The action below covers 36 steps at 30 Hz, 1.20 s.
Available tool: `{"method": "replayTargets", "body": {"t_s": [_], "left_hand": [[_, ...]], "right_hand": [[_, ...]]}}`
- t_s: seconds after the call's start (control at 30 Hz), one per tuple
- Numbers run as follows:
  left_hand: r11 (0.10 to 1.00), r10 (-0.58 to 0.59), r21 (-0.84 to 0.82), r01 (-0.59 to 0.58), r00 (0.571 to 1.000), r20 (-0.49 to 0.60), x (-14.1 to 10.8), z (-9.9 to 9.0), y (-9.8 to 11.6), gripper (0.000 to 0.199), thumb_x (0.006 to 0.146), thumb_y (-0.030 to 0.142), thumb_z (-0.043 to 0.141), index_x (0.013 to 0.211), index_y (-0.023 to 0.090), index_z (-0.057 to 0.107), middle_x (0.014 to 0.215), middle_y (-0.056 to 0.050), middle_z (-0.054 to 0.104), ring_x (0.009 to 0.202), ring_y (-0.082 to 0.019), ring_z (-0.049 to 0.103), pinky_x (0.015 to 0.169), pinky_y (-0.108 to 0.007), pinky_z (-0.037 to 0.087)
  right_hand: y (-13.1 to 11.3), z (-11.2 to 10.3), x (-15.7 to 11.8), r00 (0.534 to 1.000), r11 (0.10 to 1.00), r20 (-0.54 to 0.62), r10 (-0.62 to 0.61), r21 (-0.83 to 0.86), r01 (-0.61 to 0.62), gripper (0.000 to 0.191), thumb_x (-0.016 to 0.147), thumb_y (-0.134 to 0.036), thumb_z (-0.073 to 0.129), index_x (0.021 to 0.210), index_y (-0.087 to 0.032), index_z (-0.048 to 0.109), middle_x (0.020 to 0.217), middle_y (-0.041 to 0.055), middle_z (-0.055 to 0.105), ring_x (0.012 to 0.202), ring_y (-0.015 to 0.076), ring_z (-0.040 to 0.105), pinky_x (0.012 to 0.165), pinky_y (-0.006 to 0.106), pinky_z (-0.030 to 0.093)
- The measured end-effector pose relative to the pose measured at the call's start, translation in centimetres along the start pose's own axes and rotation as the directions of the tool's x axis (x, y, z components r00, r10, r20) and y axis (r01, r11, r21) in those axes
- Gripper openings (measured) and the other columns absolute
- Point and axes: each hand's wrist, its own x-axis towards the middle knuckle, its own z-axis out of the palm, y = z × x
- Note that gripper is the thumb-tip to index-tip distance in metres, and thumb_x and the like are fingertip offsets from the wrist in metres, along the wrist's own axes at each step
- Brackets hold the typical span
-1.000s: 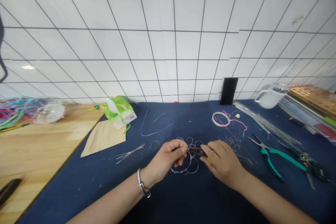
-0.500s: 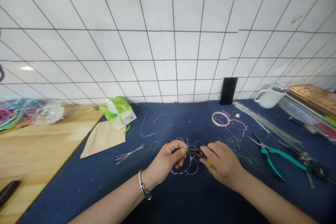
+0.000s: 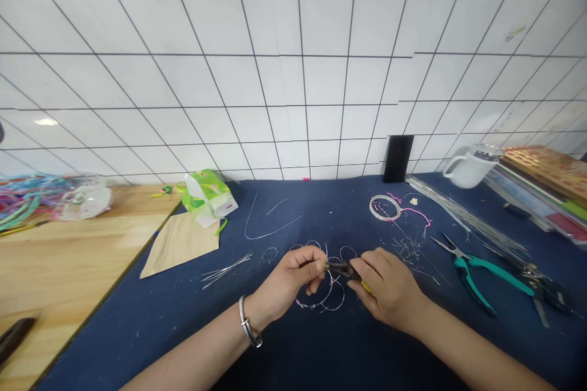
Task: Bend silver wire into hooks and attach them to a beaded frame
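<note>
My left hand (image 3: 300, 272) pinches the looped wire piece (image 3: 337, 299) between thumb and forefinger. Several thin silver loops spread from this piece, with small pink bits along its curve. In my right hand (image 3: 387, 284) are dark-jawed pliers (image 3: 340, 268) with a bit of yellow handle showing. The jaw tips meet the wire right at my left fingertips; the exact grip point is too small to make out. Part of the wire piece is hidden behind both hands.
Teal-handled pliers (image 3: 474, 269) lie open at right, near a bundle of straight wires (image 3: 463, 214). A roll with pink cord (image 3: 385, 208), a white mug (image 3: 470, 168) and a black block (image 3: 398, 159) stand behind. Short wires (image 3: 227, 270), brown paper (image 3: 183, 244) and a green tissue pack (image 3: 208, 192) lie left.
The looped wire piece has shifted slightly left and down under my hands. Both hands keep nearly the same place and hold, and the pliers stay at my left fingertips.
</note>
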Motion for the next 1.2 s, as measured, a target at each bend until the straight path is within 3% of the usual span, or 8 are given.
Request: {"method": "replayTargets", "body": {"t_s": [0.4, 1.0, 1.2], "left_hand": [[1.0, -0.022, 0.013, 0.021, 0.997, 0.069, 0.0, -0.4, 0.2, 0.016, 0.082, 0.027, 0.055, 0.074, 0.013, 0.054, 0.057, 0.004, 0.046, 0.046, -0.005, 0.038, 0.05, -0.02, 0.028], [0.997, -0.049, 0.065, 0.041, 0.99, 0.129, -0.3, -0.6, 0.7, 0.017, 0.083, 0.025, 0.053, 0.071, 0.014, 0.052, 0.052, 0.006, 0.044, 0.044, -0.004, 0.035, 0.048, -0.02, 0.026], [0.995, -0.04, 0.096, 0.029, 0.993, 0.115, -0.5, -0.4, 1.1, 0.017, 0.083, 0.027, 0.053, 0.071, 0.014, 0.053, 0.052, 0.005, 0.045, 0.045, -0.005, 0.036, 0.048, -0.02, 0.027]], "right_hand": [[0.2, 0.2, 0.0, 0.999, 0.996, -0.006, -0.045, -0.073, 0.044, 0.017, 0.082, -0.023, 0.051, 0.095, -0.013, 0.054, 0.08, 0.0062, 0.053, 0.072, 0.0164, 0.046, 0.063, 0.032, 0.041], [1.1, -0.7, 0.2, 0.982, 0.969, -0.034, -0.183, -0.177, 0.175, 0.019, 0.079, -0.017, 0.054, 0.098, -0.013, 0.054, 0.079, 0.0045, 0.055, 0.07, 0.0151, 0.046, 0.06, 0.031, 0.04], [1.2, -0.4, 0.0, 0.985, 0.972, -0.043, -0.169, -0.173, 0.16, 0.021, 0.079, -0.022, 0.056, 0.099, -0.015, 0.053, 0.081, 0.0044, 0.056, 0.072, 0.0158, 0.048, 0.062, 0.031, 0.041]]}}
